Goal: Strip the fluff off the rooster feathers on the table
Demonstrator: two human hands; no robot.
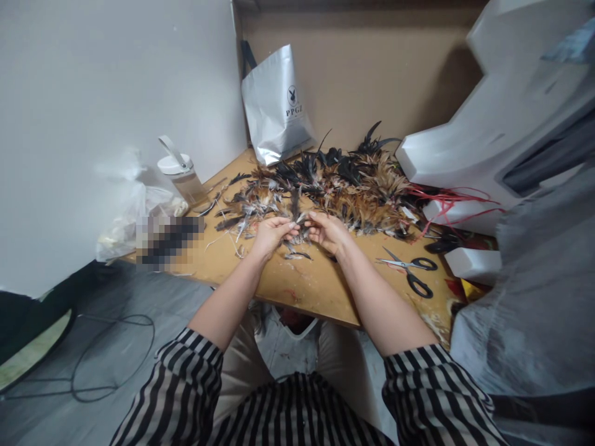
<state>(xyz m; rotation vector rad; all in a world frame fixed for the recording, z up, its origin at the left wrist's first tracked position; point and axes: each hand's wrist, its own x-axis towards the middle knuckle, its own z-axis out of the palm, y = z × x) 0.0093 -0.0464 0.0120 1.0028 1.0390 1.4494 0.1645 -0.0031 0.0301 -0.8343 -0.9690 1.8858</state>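
Observation:
Above the front of the wooden table, my hands meet over a small dark feather (295, 203) with a pale, fluffy base. The thumb and fingers of my left hand (274, 235) are pinched together at its lower left. My right hand (329, 232) pinches the pale end from the other side, its lower fingers curled. Just behind them spreads a large heap of brown and black feathers (372, 207), many in tied-looking bunches. Loose feather bits (297, 255) lie below my hands. Open-bladed scissors (409, 267) with black handles rest to the right.
A silver bag (274, 105) stands at the back against the board. To the left are a lidded bottle (183, 176) and a clear plastic bag (121, 229). Red strings (458, 197) and white foam pieces (471, 263) crowd the right side. A cable (111, 319) loops across the floor.

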